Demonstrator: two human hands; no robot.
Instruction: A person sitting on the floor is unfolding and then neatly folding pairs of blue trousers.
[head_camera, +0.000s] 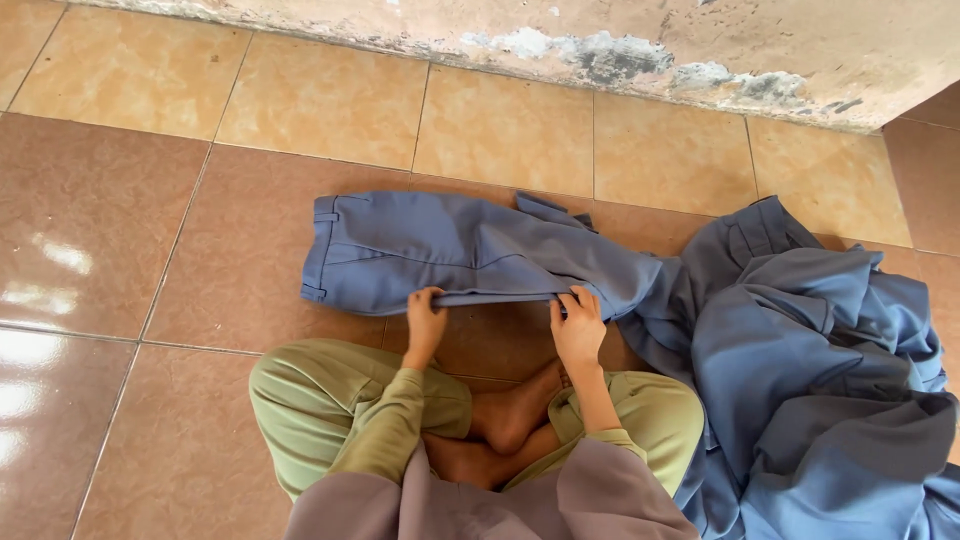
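Both arms reach forward over crossed legs, wrists bent down. The left hand (425, 318) and right hand (578, 325) each pinch the near edge of blue trousers (430, 250) lying flat on the tiled floor (120, 230), beside a heap of blue cloth (830, 380).

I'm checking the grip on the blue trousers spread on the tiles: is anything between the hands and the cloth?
Nothing visible. The left hand and the right hand both pinch the near edge of the blue trousers directly. The pile of blue clothes lies off to the right.
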